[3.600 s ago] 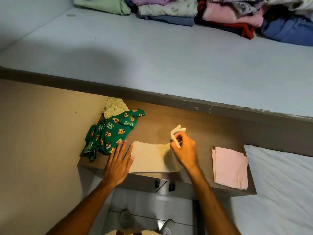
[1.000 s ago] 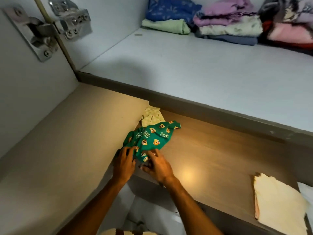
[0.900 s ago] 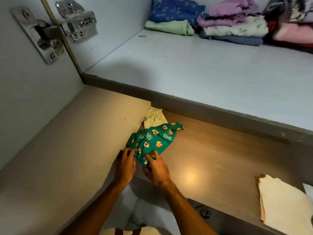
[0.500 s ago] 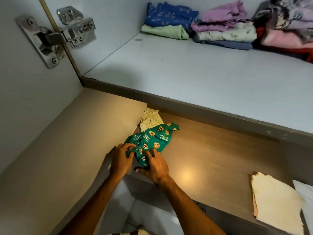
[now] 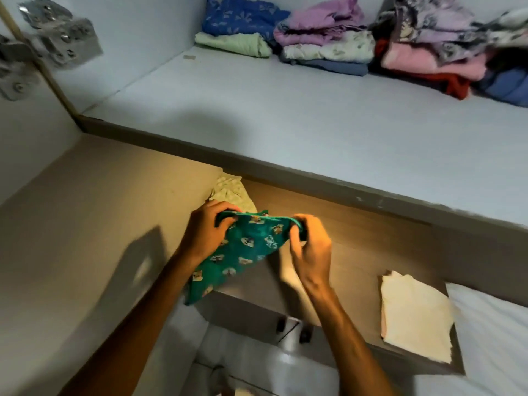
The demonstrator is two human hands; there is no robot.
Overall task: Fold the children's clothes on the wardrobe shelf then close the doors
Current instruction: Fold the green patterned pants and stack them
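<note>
Green cloth (image 5: 243,252), printed with small cartoon faces, is pinched at its top edge by both hands. The left hand (image 5: 205,232) has its fingers (image 5: 225,208) curled over the upper left corner, thumb underneath, clenched on the fabric. The right hand (image 5: 310,252) grips the upper right corner, its fingers folded in around a bunched bit of hem. Between the two hands the top edge runs taut and nearly level; below it the cloth hangs loose, slanting down past the left forearm (image 5: 160,304), and its lowest corner drops beyond the front edge of the wooden ledge (image 5: 357,241).

All places that follow are told from the green cloth. Just behind its left corner, partly hidden by the left hand, a pale yellow checked piece (image 5: 231,190) lies crumpled on the ledge. Well to the right, on the same ledge, lies a flat folded cream piece (image 5: 414,312) with a sliver of pink showing at its left edge. Behind and above, past a dark front strip, spreads the pale wardrobe shelf (image 5: 285,115), and along its far side stand stacks of clothes (image 5: 328,47): blue over light green, lilac over a floral white and blue, then pink, red and patterned pieces. Far up to the left, blurred, metal hinges (image 5: 57,38) sit on the side wall.
</note>
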